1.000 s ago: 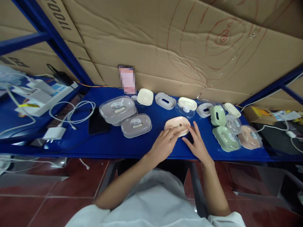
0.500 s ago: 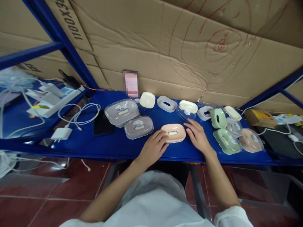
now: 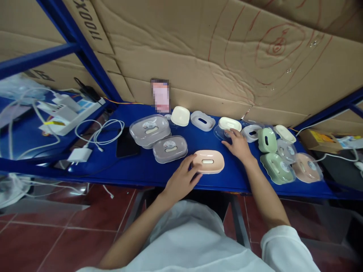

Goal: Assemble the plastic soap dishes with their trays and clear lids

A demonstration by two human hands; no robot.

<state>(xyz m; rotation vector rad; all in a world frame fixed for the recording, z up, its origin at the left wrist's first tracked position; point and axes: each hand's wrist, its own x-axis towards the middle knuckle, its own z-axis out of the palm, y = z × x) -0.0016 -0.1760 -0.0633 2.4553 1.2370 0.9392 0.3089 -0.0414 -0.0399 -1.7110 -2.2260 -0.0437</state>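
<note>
In front of me lies a peach soap dish (image 3: 214, 156) with a pale slotted insert in its middle. My left hand (image 3: 181, 177) grips its left end, fingers on the far side and thumb low at the near edge. My right hand (image 3: 238, 145) is stretched farther back, fingers apart and holding nothing. Its fingertips are over a clear lid (image 3: 217, 133), partly hiding it; whether they touch it I cannot tell. Partly overlapping that lid is a cream dish (image 3: 229, 124). Behind the peach dish sits a grey slotted tray (image 3: 202, 121), with a cream dish (image 3: 180, 116) to its left.
Two grey lidded soap boxes (image 3: 170, 149) stand at left, near a dark phone (image 3: 126, 145) and a white charger (image 3: 79, 155). Green boxes (image 3: 276, 168) and a peach lidded box (image 3: 307, 168) crowd the right. Cardboard (image 3: 170, 49) walls the back of the blue table (image 3: 159, 173).
My right hand has moved from beside the peach dish back to the clear lid. My left hand remains at the dish's left end. The view has shifted slightly.
</note>
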